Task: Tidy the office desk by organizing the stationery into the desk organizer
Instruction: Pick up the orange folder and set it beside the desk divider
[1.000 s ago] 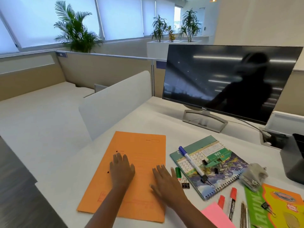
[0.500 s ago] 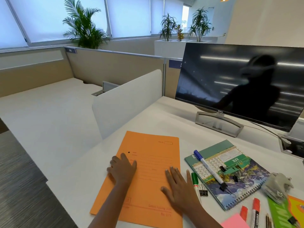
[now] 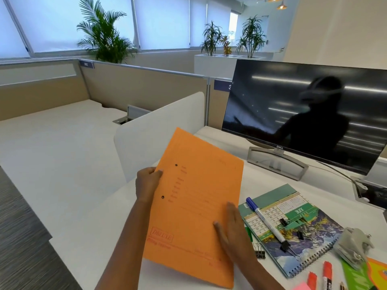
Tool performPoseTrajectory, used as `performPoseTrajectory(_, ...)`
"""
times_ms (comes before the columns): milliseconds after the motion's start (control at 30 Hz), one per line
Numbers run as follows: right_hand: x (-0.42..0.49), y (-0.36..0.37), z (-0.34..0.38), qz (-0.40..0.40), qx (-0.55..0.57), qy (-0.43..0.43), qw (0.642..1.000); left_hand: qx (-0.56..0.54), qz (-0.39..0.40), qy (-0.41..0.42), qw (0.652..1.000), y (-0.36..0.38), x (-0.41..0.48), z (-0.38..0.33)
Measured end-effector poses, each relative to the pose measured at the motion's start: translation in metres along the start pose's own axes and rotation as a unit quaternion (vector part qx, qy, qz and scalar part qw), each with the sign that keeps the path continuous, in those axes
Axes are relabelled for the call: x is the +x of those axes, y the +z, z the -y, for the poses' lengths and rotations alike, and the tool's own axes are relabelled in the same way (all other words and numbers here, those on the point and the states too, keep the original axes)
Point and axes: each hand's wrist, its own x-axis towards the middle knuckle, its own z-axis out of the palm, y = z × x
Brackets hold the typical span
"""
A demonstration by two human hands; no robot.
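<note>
The orange folder has come up off the tabletop. Half a second ago it lay flat under two spread palms; now it is raised and tilted, its top end toward the monitor and its lower corner over the near tabletop edge. The left hand, flat before, now has its grip closed on the folder's left edge beside the two punched holes, thumb on the front face. The right hand has shifted to the right edge and holds it there, thumb and one finger on the front, the other fingers out of sight.

Everything to the right lies as it did. The spiral calendar carries the blue marker, and a binder clip sits just beside its near-left corner. The hole punch and red markers sit farther right.
</note>
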Motion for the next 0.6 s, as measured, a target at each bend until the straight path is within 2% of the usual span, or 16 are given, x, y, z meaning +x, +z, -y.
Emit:
performPoseTrajectory(67,0.006,-0.011,0.007,-0.085,0.106,0.033,0.990,-0.049,-0.002,-0.003,0.999,-0.002,0.002,-0.010)
performPoseTrajectory(133,0.016,-0.020,0.008,-0.123,0.204,0.077,0.968,-0.095,-0.006,-0.022,0.995,-0.003,0.006,-0.015)
performPoseTrajectory(200,0.024,-0.029,0.005,-0.103,0.300,0.135,0.939,-0.139,-0.011,-0.047,0.989,-0.003,0.012,-0.017)
performPoseTrajectory(267,0.027,-0.036,0.000,-0.037,0.387,0.162,0.907,-0.155,-0.024,-0.054,0.986,0.000,0.020,-0.017)
performPoseTrajectory(300,0.028,-0.038,-0.003,-0.005,0.398,0.161,0.903,-0.153,-0.031,-0.052,0.986,0.002,0.023,-0.017)
performPoseTrajectory(367,0.028,-0.039,-0.009,0.019,0.373,0.150,0.916,-0.126,-0.044,-0.036,0.990,0.008,0.029,-0.016)
performPoseTrajectory(433,0.032,-0.040,-0.012,-0.001,0.365,0.141,0.920,-0.071,-0.042,-0.018,0.996,0.016,0.034,-0.014)
performPoseTrajectory(600,0.056,-0.037,-0.012,-0.074,0.392,0.192,0.897,0.117,0.040,-0.020,0.992,0.034,0.043,0.009)
